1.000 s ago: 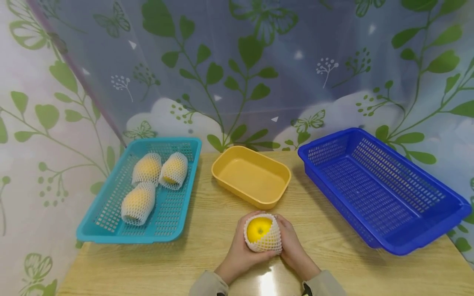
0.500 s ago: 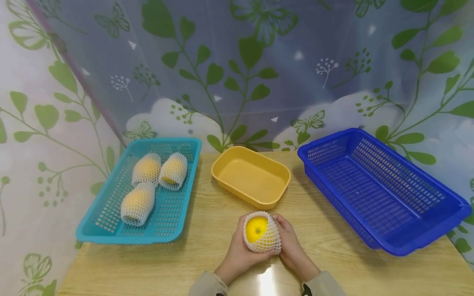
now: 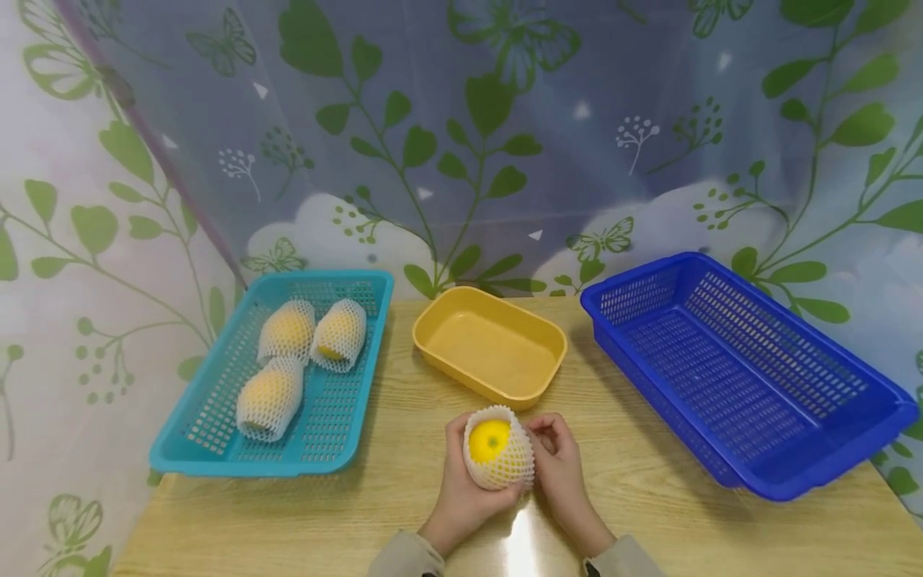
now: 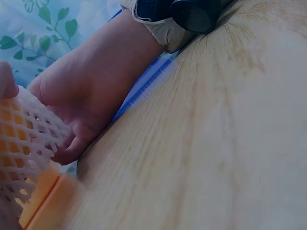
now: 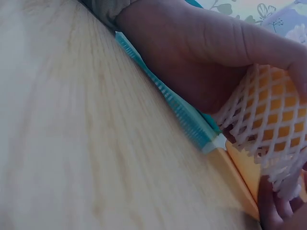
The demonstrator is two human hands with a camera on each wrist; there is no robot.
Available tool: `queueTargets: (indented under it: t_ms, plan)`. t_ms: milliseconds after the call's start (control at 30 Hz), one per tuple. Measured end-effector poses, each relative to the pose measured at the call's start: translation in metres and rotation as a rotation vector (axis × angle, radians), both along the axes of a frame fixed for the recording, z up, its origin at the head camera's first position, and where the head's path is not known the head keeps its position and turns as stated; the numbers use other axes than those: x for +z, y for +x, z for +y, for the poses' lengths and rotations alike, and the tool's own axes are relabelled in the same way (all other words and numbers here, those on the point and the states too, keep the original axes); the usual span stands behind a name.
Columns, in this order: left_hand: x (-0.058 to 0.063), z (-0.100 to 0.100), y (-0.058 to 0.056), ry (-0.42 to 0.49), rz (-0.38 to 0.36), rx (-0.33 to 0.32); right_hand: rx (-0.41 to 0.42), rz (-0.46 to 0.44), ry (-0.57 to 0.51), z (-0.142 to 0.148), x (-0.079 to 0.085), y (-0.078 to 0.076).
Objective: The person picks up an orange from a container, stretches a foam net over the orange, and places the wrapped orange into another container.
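In the head view my left hand (image 3: pixel 465 489) grips a round yellow fruit (image 3: pixel 489 441) in a white foam net sleeve (image 3: pixel 507 473). The fruit's bare end, with a small dimple, faces up out of the sleeve's opening. On the other side, my right hand (image 3: pixel 562 473) has its fingers curled at the sleeve's edge. The right wrist view shows right-hand fingers (image 5: pixel 271 206) pinching the gathered end of the foam net (image 5: pixel 280 120), while the left hand (image 5: pixel 201 43) wraps the fruit. The left wrist view has the right hand (image 4: pixel 86 91) against the net.
A teal basket (image 3: pixel 346 461) at left holds 3 yellow fruits (image 3: pixel 270 398) in foam nets. Behind the hands stands a yellow tray (image 3: pixel 490 344), and at right a blue basket (image 3: pixel 721 385). All rest on a wooden table (image 3: pixel 288 521) before a leaf-patterned curtain (image 3: pixel 461 160).
The left hand has shifted the fruit slightly left and up. The right hand has moved from clasping the fruit's side to curling its fingers at the net's edge.
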State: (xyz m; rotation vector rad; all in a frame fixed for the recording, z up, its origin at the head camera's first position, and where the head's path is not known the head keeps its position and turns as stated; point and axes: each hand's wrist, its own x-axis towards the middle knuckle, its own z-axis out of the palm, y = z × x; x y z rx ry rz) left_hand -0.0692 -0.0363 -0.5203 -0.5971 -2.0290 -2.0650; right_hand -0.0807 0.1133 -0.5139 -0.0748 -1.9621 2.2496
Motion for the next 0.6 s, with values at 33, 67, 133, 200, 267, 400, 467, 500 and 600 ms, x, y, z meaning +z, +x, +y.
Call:
queueTargets:
  t_ms: [33,67,133,200,267,400,467,500,600]
  plan:
    - [-0.0005,0.0002,-0.0004,-0.003,-0.008,0.011,-0.021,0.026,0.027,0.0003,-0.0004,0.0001]
    - [-0.001,0.0004,-0.0007,-0.007,-0.013,0.022,-0.04,0.051,0.05,0.0007,-0.0007,0.0]
    - [-0.0023,0.0005,-0.0012,-0.012,-0.027,0.043,-0.063,0.096,0.082,0.0014,-0.0013,-0.0002]
    - [-0.0031,0.0002,-0.0017,-0.022,-0.027,0.061,-0.059,0.138,0.069,0.0019,-0.002,-0.0006]
    - [-0.0034,0.0002,-0.0024,-0.018,-0.026,0.059,-0.037,0.17,0.037,0.0024,-0.0019,-0.0006]
    - [-0.0017,0.0004,-0.0029,0.013,-0.034,0.024,0.052,0.201,-0.062,0.0027,-0.0002,0.0002]
    - [-0.0008,0.0005,-0.0027,0.022,-0.044,0.009,0.099,0.204,-0.089,0.003,0.0012,0.0012]
    - [-0.0004,0.0004,-0.0025,0.029,-0.054,0.002,0.125,0.209,-0.103,0.0033,0.0014,0.0016]
    - [-0.0002,-0.0005,-0.0012,0.037,-0.081,-0.011,0.19,0.228,-0.139,0.0039,0.0012,0.0031]
